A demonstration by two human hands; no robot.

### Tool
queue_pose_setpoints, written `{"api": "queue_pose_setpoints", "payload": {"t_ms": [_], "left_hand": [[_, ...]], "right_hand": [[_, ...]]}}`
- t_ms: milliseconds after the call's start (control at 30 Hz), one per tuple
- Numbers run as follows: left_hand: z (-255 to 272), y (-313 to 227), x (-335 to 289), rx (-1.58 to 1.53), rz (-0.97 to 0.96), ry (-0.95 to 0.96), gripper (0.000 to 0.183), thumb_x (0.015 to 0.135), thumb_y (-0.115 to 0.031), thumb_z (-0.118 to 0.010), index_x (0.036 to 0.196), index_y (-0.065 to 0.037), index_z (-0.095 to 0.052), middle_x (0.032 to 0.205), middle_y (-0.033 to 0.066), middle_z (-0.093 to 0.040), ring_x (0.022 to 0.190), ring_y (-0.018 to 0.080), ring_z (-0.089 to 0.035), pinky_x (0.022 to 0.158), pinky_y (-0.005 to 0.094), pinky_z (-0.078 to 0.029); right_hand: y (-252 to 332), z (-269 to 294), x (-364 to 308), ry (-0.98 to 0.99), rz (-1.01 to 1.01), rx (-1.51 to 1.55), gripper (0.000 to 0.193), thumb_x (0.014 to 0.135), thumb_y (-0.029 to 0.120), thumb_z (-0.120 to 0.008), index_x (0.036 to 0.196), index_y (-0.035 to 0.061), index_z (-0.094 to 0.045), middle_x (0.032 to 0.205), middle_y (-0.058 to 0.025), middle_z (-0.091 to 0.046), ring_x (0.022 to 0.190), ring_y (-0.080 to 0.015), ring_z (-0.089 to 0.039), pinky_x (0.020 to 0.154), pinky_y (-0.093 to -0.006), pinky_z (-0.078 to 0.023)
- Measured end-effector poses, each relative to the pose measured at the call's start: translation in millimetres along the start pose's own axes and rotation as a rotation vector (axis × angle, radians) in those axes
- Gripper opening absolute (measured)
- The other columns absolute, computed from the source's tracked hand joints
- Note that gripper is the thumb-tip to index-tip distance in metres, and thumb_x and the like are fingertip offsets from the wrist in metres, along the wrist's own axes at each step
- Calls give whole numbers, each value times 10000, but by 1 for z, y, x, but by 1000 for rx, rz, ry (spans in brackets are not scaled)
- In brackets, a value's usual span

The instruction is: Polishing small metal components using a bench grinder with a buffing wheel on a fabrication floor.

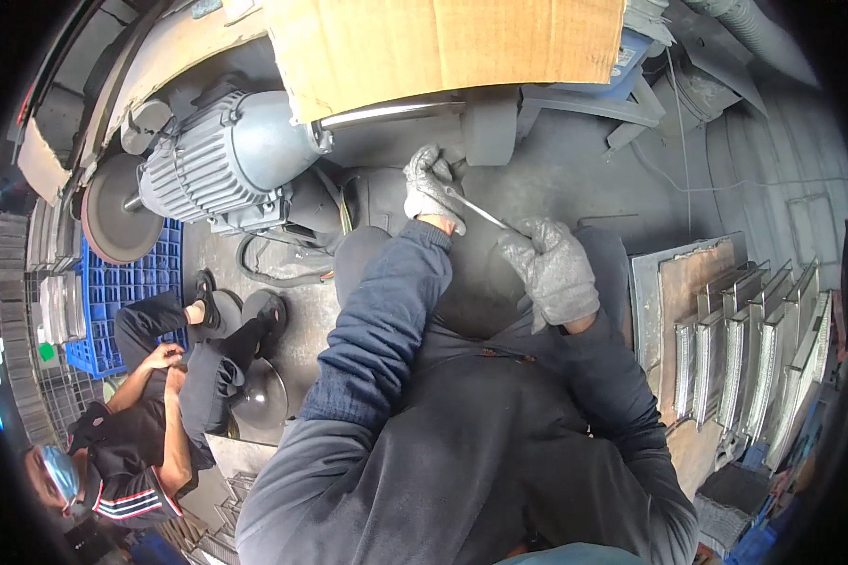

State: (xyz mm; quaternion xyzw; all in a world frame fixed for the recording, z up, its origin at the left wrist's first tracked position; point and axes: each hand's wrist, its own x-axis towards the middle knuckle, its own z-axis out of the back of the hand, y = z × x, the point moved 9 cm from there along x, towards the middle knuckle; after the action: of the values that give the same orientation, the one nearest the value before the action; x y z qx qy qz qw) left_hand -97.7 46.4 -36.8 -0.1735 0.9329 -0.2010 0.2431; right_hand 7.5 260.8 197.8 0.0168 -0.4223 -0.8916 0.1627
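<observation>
A slim, shiny metal bar (481, 209) slants between my two hands, in front of the grinding machine. My left hand (431, 191), in a grey dirty work glove, has its fingers curled at the bar's upper left end. At the lower right end, my right hand (551, 271) is closed round it in a matching glove. Both gloves cover the ends, so the bar's full shape is hidden. Above my hands, a grey wheel or belt housing (490, 127) shows below a cardboard sheet (443, 52).
A grey electric motor (231, 151) with a round disc (122, 209) stands at left. Beyond it are a blue plastic crate (99, 311) and a seated person (141, 414). Several metal frames (740, 358) stand upright on a board at my right. Cables (283, 278) lie below the motor.
</observation>
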Motion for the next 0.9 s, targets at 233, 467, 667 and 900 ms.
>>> {"api": "queue_pose_setpoints", "payload": {"t_ms": [233,467,667,900], "left_hand": [[60,73,40,-119,251,-172,202,900,-374,-667,892,-180,-608,784,41,-610,822,320,-652,861,508,-541],[70,117,30,248,535,-295,413,980,-494,-574,1125,-135,-717,1023,89,-751,927,348,-662,922,519,-512],[33,125,-5,292,671,-150,601,973,-602,-539,1258,-96,-693,1192,122,-726,1159,320,-614,1080,473,-433],[39,154,6,193,761,-40,689,1020,-629,-432,1383,-86,-653,1389,152,-661,1387,310,-517,1206,465,-351]], "right_hand": [[-45,-31,22,86,-237,145,322,939,270,-764,1120,8,-719,951,-157,-744,887,-255,-702,803,-360,-535],[-46,-35,44,32,-299,106,361,926,372,-755,1051,34,-743,894,-211,-717,826,-386,-679,754,-435,-532],[-44,-33,51,20,-155,-254,356,983,364,-672,1091,28,-715,945,-186,-736,888,-382,-693,790,-437,-548],[-39,-42,69,36,-234,-273,332,970,377,-681,1045,57,-730,931,-196,-724,863,-395,-684,743,-464,-553]]}}
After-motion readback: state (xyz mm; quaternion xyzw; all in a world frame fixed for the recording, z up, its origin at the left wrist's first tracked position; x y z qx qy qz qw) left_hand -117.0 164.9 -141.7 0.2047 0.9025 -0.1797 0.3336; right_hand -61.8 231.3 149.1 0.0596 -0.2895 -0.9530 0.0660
